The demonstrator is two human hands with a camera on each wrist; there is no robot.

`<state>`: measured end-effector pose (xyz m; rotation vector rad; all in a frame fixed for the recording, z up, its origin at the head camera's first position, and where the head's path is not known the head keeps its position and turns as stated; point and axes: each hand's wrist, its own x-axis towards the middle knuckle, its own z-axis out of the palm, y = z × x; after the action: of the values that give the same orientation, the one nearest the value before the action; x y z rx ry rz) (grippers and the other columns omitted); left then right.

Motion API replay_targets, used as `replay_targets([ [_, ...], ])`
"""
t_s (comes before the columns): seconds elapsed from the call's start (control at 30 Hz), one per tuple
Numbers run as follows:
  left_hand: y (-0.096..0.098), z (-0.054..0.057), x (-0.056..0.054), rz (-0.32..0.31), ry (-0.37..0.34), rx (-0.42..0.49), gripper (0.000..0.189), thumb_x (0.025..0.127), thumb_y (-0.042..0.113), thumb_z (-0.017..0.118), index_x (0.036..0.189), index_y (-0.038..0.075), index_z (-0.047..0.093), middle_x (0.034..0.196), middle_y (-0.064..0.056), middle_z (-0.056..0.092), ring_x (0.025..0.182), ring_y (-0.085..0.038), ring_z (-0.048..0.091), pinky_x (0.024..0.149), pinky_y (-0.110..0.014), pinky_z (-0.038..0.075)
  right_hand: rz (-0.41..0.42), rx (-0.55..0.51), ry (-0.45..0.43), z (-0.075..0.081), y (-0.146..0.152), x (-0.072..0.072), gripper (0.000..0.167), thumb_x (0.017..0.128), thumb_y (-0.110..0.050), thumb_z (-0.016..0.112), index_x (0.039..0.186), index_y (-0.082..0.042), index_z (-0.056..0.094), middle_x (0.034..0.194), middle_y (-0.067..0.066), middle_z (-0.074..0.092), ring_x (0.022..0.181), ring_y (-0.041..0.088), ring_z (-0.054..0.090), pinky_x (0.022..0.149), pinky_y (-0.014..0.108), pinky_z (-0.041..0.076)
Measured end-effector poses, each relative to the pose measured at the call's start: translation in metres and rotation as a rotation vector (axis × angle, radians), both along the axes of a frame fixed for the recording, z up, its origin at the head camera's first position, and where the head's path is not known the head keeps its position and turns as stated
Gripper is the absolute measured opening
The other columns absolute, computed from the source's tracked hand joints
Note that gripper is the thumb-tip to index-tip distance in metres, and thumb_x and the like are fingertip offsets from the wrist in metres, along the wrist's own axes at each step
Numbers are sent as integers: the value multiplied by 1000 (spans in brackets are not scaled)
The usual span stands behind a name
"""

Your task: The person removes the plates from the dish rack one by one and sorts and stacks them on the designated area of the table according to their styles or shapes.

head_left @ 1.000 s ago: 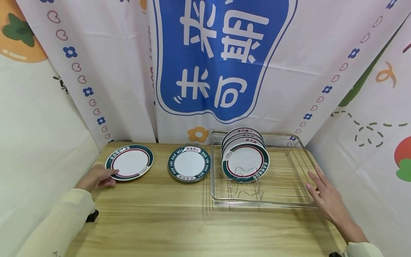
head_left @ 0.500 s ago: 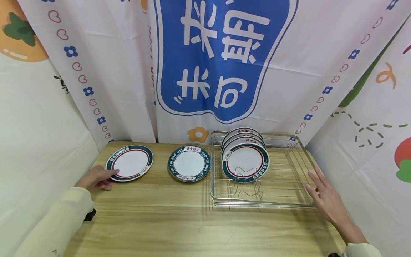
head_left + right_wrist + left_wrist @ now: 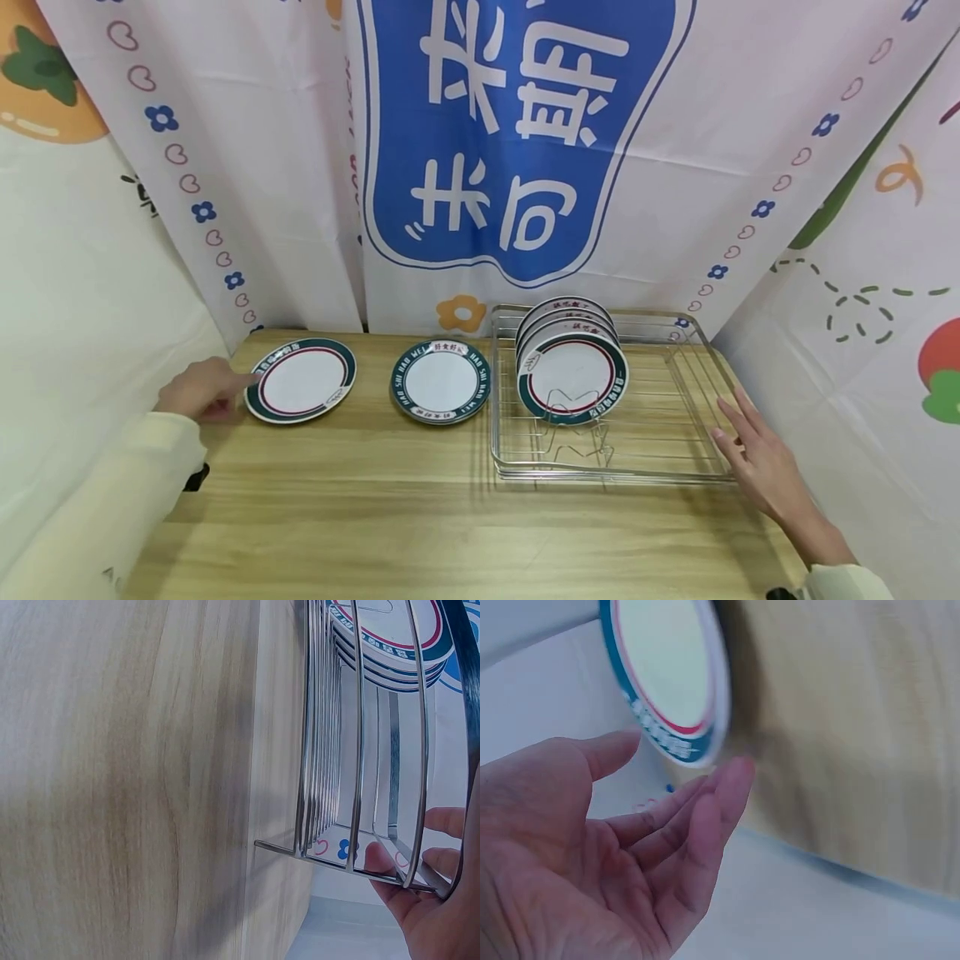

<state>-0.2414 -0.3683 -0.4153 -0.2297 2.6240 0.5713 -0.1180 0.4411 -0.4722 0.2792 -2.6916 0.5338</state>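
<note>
At the table's left, a white plate with a green rim and red ring [image 3: 303,381] lies face up. My left hand [image 3: 206,388] is at its left edge, thumb tip by the rim. The left wrist view shows the thumb and loosely bent fingers spread apart around the plate's edge [image 3: 676,742], gripping nothing. On the right, my right hand [image 3: 761,458] rests at the right side of a wire dish rack [image 3: 615,477], fingers extended over its top rail. Several matching plates [image 3: 573,379] stand upright in the rack's left part.
Between the left plate and the rack lie stacked green-rimmed plates [image 3: 440,383]. The wooden table [image 3: 480,533] ends at printed cloth walls [image 3: 300,208] at the back and both sides. Wire dividers [image 3: 577,433] rise from the rack floor.
My left hand has drawn back to the left, and its thumb has come off the plate's face to the rim. The plate has barely shifted. My right hand stays on the rack.
</note>
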Motion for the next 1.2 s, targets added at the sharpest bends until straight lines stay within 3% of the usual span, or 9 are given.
replay_targets([
  [0.17, 32, 20, -13, 10, 142, -163, 75, 99, 65, 54, 95, -9, 61, 81, -20, 64, 78, -36, 61, 78, -57, 49, -5, -6, 1, 0, 0, 0, 52, 108, -23, 59, 152, 3, 51, 164, 32, 35, 84, 31, 71, 66, 42, 55],
  [0.23, 48, 26, -18, -6, 206, -185, 80, 98, 66, 57, 104, -13, 61, 89, -26, 64, 85, -41, 61, 79, -62, 49, -5, -5, 3, 0, 0, 0, 52, 108, -23, 59, 152, 3, 51, 164, 31, 35, 84, 29, 71, 65, 43, 55],
  [0.4, 93, 37, -27, -104, 380, -106, 62, 97, 61, 65, 88, -1, 68, 80, -15, 65, 72, -31, 60, 61, -44, 45, 1, -3, -6, 1, 0, -1, 52, 108, -23, 58, 153, 3, 50, 165, 30, 34, 83, 29, 71, 65, 44, 55],
  [0.5, 126, 45, -32, -155, 450, -87, 56, 97, 58, 67, 93, 2, 71, 83, -12, 70, 71, -28, 62, 59, -40, 46, 0, -3, -12, 2, 0, -1, 53, 109, -23, 58, 153, 3, 49, 166, 30, 33, 83, 30, 71, 65, 45, 55],
  [0.6, 163, 55, -35, -197, 490, -89, 51, 99, 54, 67, 103, 3, 73, 91, -13, 73, 77, -29, 64, 64, -41, 50, -1, -3, -13, 2, 1, -2, 53, 109, -24, 58, 154, 2, 49, 166, 30, 33, 83, 31, 72, 65, 45, 55],
  [0.7, 202, 60, -35, -265, 535, -29, 39, 100, 44, 69, 107, 5, 74, 95, -12, 74, 80, -28, 66, 68, -41, 55, -3, -3, -5, 1, 2, -1, 53, 108, -23, 59, 154, 2, 50, 165, 29, 34, 82, 28, 72, 66, 46, 55],
  [0.93, 287, 65, -22, -449, 594, 126, 34, 99, 35, 76, 117, 7, 73, 111, -10, 77, 95, -24, 73, 81, -39, 61, -13, 1, 5, -1, 2, 1, 52, 107, -23, 61, 152, 2, 52, 164, 29, 37, 80, 10, 68, 67, 45, 54],
  [1.2, 356, 63, -16, -623, 626, 161, 34, 98, 31, 79, 123, 8, 74, 107, -7, 78, 89, -19, 73, 71, -35, 61, -11, -2, 13, 0, 0, 1, 52, 107, -23, 61, 151, 1, 53, 164, 28, 38, 81, 9, 68, 65, 42, 54],
])
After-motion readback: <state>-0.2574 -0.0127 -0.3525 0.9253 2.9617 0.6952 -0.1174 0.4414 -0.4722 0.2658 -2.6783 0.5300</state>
